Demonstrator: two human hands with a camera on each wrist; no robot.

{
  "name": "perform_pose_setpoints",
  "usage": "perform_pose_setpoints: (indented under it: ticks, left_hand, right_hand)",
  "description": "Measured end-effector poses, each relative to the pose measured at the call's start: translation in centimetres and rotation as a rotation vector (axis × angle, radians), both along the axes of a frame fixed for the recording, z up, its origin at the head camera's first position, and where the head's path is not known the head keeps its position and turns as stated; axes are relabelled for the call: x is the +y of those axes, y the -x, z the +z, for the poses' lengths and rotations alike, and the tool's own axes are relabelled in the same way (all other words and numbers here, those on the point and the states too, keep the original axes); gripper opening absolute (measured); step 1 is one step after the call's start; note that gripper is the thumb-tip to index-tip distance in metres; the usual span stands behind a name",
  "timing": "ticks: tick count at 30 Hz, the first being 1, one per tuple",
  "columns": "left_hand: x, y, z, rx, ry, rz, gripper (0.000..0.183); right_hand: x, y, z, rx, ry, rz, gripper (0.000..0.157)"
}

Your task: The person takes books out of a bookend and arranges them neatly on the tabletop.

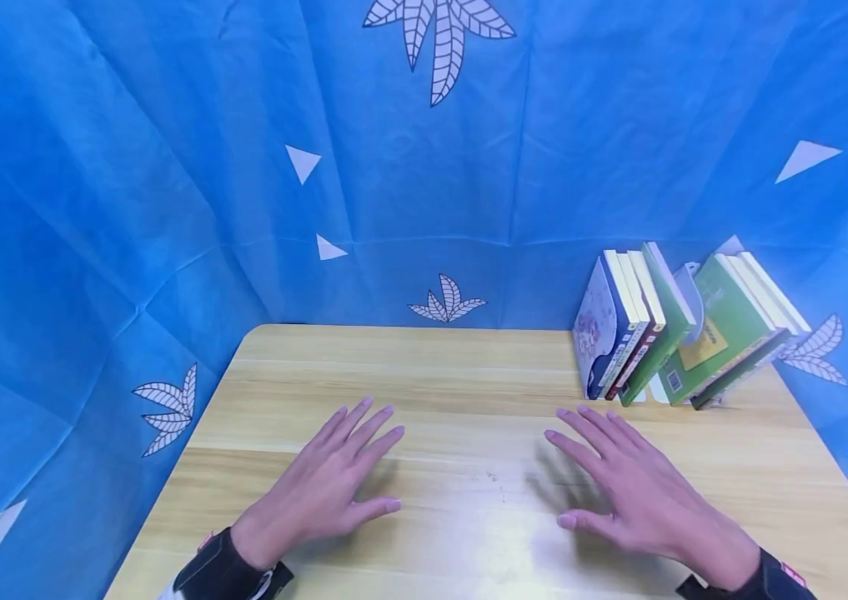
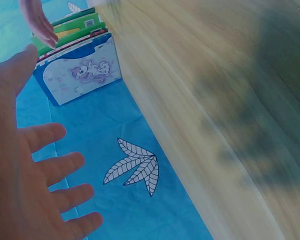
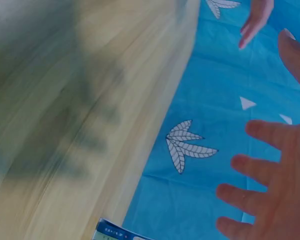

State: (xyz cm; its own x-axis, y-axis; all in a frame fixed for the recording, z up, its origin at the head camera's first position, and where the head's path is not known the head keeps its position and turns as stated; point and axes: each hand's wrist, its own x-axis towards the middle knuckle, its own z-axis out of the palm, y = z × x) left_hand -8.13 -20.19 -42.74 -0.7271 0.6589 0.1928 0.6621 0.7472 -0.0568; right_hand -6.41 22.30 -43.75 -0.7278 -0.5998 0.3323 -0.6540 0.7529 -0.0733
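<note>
Tabletop (image 1: 431,371) looks like wood or a wood-grain laminate, smooth with a bit of gloss, since there's a soft glare patch near the front. Blue backdrop (image 1: 424,192) reads as thin cloth, creased and rumpled, mostly matt with a faint sheen. The green book (image 1: 731,321) has a smooth cover and pale paper page edges. Pony-print bookend (image 1: 594,325) is smooth too, painted metal or plastic, can't tell which. Black wrist strap (image 1: 217,571) looks pretty matt.

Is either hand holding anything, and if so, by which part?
Nothing is held: the left hand and right hand are both empty, fingers spread.
</note>
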Motion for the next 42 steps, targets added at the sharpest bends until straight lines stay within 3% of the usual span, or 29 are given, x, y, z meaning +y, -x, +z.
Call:
perform_pose_setpoints:
  ticks: [4,9,17,20,23,26,42]
  left_hand:
    - [0.0,0.1,0.0,-0.001,-0.002,0.005,0.085]
    - [-0.1,0.0,0.0,0.003,-0.009,-0.001,0.084]
    - [-0.4,-0.2,-0.2,-0.004,-0.02,0.004,0.084]
    - [-0.5,-0.2,-0.2,-0.003,-0.019,0.005,0.084]
    - [-0.6,-0.2,-0.1,0.002,-0.017,0.002,0.084]
    - [-0.6,-0.3,-0.1,-0.002,-0.019,0.001,0.083]
    - [-0.8,-0.6,-0.1,-0.041,-0.016,0.004,0.082]
  right_hand:
    - [0.7,0.3,0.8,-0.02,0.089,-0.054,0.096]
    - [1.6,0.5,2.0,-0.123,0.31,-0.198,0.098]
    - [2.9,1.1,3.6,-0.099,0.759,-0.414,0.072]
    - [3.7,1.5,3.9,-0.17,0.849,-0.561,0.066]
    - [4.6,2.0,4.0,-0.254,0.876,-0.697,0.066]
    - [5.2,2.8,3.8,-0.306,0.892,-0.767,0.066]
    - [6.0,6.8,1.4,-0.367,0.9,-0.76,0.068]
